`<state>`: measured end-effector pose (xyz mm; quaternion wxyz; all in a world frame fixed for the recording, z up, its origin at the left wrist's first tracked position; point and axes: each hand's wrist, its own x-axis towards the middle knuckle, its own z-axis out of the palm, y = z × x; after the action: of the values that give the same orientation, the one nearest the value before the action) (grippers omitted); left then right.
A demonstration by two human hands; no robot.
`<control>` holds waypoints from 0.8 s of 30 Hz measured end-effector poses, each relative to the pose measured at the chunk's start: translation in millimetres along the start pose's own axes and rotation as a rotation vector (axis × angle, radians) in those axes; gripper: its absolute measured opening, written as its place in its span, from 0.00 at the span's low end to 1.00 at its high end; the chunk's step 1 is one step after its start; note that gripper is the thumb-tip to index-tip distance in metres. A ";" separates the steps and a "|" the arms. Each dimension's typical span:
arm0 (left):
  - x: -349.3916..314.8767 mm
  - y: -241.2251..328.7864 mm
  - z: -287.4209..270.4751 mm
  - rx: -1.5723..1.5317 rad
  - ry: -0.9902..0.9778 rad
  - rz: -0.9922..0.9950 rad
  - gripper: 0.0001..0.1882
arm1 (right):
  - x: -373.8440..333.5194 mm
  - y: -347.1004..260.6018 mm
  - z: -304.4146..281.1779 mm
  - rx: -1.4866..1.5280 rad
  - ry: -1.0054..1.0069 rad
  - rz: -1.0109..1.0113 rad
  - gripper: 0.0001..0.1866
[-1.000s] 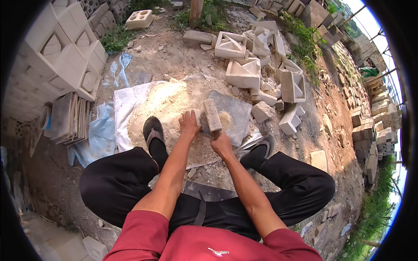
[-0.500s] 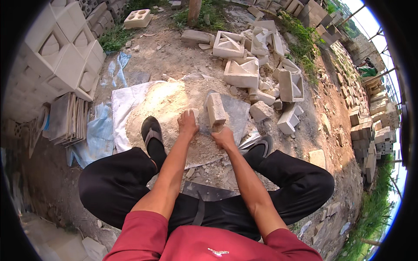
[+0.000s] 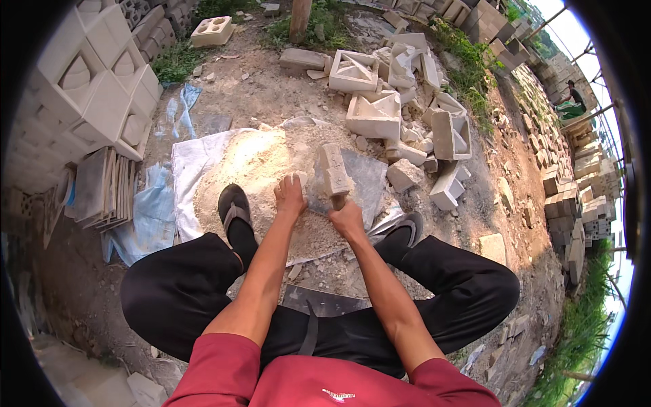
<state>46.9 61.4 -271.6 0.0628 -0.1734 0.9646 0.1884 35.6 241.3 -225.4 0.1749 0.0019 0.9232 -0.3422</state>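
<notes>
Since your right hand point(image 3: 347, 218) grips the mallet point(image 3: 333, 168) by its handle over the dark slab point(image 3: 369, 180), keep any swing short and square; your left hand point(image 3: 290, 198) curls at a pale chunk point(image 3: 302, 178) by the powder pile point(image 3: 247, 163), can't tell if pinching, so keep fingertips clear.

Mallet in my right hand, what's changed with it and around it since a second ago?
The mallet has shifted slightly rightward and forward over the dark slab. A person at the upper right now shows more plainly. Nothing was picked up or let go: your right hand still grips the mallet, and your left hand stays at the pale chunk.
</notes>
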 end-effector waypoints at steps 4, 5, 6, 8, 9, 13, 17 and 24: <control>0.4 -6.8 4.9 0.004 0.039 0.010 0.43 | -16.6 -16.2 4.7 0.167 0.152 -0.072 0.24; -1.1 -5.9 4.5 -0.006 0.017 0.000 0.43 | -20.1 -6.8 10.2 0.121 0.141 -0.085 0.23; 0.4 -0.6 2.1 -0.021 0.000 -0.004 0.42 | -18.9 5.7 14.4 0.074 0.138 -0.100 0.23; 2.1 11.8 -0.4 -0.010 0.014 0.023 0.41 | -4.3 33.1 14.9 -0.080 0.015 -0.010 0.22; 1.5 15.3 0.1 -0.004 0.018 0.032 0.40 | 1.7 37.7 12.3 -0.068 -0.024 -0.018 0.21; -0.7 -6.5 4.9 0.011 0.033 0.001 0.40 | -1.8 -2.4 -2.3 0.060 -0.011 -0.027 0.23; 0.1 -1.9 7.2 0.018 0.012 0.014 0.42 | -5.1 17.0 8.3 0.133 0.178 -0.078 0.25; 1.6 2.9 -0.4 0.017 -0.043 -0.024 0.43 | 21.8 14.3 -21.8 -0.039 -0.087 0.005 0.24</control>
<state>44.4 63.3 -270.6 0.0871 -0.1804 0.9625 0.1829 9.9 263.5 -226.1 0.2155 -0.0140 0.9213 -0.3233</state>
